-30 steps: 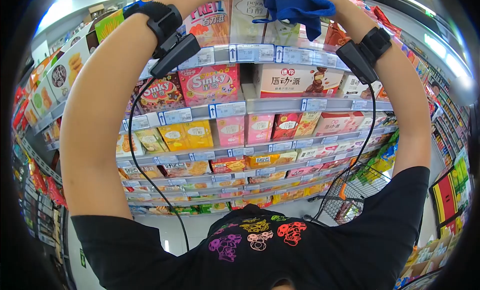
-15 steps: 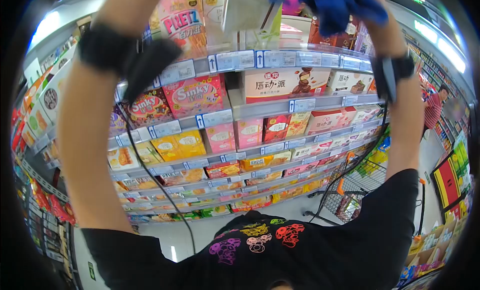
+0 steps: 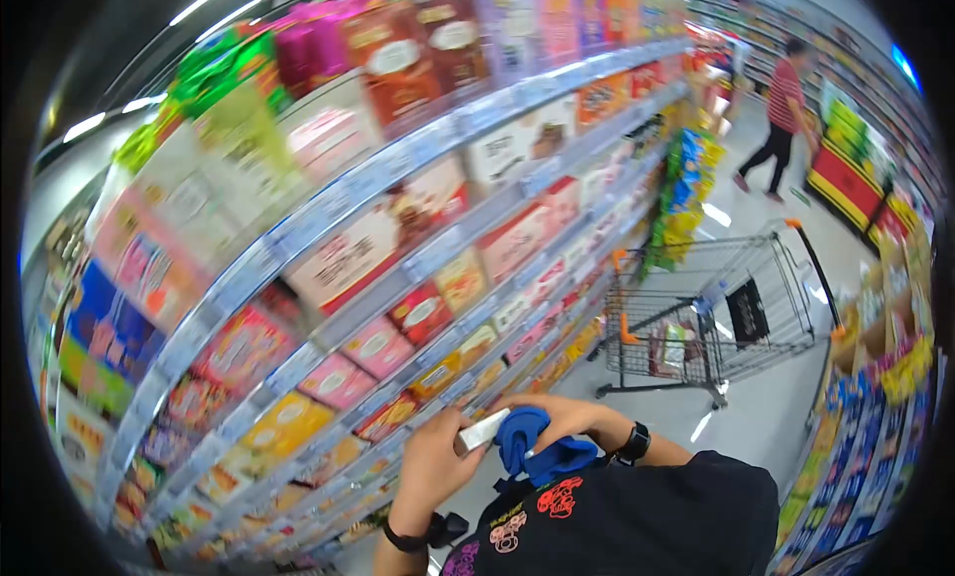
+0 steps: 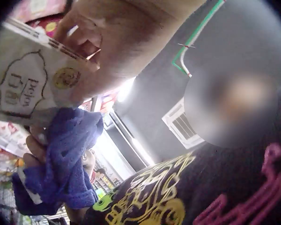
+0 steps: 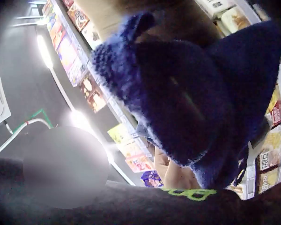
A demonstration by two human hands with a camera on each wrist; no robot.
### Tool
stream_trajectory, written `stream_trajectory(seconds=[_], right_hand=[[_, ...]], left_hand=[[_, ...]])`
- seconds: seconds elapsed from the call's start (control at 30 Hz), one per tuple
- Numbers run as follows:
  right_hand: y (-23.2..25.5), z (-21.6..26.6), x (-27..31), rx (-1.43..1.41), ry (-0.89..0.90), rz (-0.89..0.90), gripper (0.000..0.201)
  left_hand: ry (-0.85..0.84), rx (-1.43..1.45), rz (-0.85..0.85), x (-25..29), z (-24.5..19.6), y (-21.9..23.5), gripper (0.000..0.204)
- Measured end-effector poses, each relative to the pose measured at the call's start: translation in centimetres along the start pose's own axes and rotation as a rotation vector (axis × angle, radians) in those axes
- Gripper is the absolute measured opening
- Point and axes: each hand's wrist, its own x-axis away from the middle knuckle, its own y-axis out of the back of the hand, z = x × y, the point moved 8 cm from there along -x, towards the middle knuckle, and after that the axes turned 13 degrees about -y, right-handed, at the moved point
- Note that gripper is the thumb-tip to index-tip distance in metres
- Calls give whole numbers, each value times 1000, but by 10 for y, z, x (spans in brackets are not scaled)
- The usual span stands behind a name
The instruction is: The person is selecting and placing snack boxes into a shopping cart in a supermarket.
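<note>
Supermarket aisle; tiered shelves (image 3: 403,168) of boxed snacks run ahead of both hands' fingers, well apart from them, with pale price strips along each edge. Grey floor (image 3: 756,447) beyond the right fingers.

Left hand (image 3: 436,464): fingers and thumb bent, pinching a pale box (image 4: 23,77) by its edge. Lettering reads "pejoy", with a round gold mark near the thumb. Box juts from the fingertips toward the right hand.

Right hand (image 3: 572,417): fingers curled about a bunched blue cloth (image 3: 537,452), thumb across it. Cloth hangs in loose folds below the fingers, just beside the box; whether right fingertips touch the box, cannot tell.

Dark wristbands behind both sets of fingers. Wire trolley (image 3: 625,329) with orange corners stands beyond the right fingers, well apart, some packs inside. Farther past it, a person in a striped red top (image 3: 784,103) and dark trousers, mid-stride, near a red-and-yellow display (image 3: 844,183).
</note>
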Motion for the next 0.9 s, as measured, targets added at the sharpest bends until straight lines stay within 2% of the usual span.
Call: stream_trajectory(seconds=[0.07, 0.17, 0.27, 0.33, 0.4, 0.5, 0.57, 0.6, 0.67, 0.7, 0.8, 0.83, 0.9], right_hand=[[19, -28, 19, -47, -60, -22, 79], [41, -36, 50, -21, -85, -50, 77], [57, -43, 66, 95, 0, -124, 73], [64, -50, 76, 84, -22, -203, 70], [62, -33, 91, 136, 14, -201, 68], [55, -14, 110, 120, 73, -167, 69], [46, -16, 112, 75, 67, -94, 70], [32, -12, 104, 72, 68, -18, 72], [15, 1, 97, 50, 89, 21, 74], [2, 8, 94, -53, -8, 24, 76], [-37, 23, 79, -469, 76, 194, 69], [-54, 15, 81, -578, -57, 188, 64], [-87, 0, 70, -693, -131, 281, 60]], left_hand=[[-93, -21, -60, -6, -4, -30, 26], [-99, 32, -85, -12, -10, -65, 27], [-160, 67, -167, -23, -37, -75, 27], [-50, 128, -150, -17, -31, -90, 30], [36, 219, -194, -16, -35, -99, 33], [34, 247, -293, -9, -60, -101, 40], [50, 179, -362, 6, -73, -95, 41], [120, 136, -432, 33, -77, -92, 40], [185, 95, -495, 62, -78, -91, 39], [195, 70, -618, 76, -87, -83, 34], [238, -11, -801, 125, -110, -71, 31], [227, -83, -821, 136, -131, -61, 26], [266, -130, -877, 171, -151, -60, 28]])
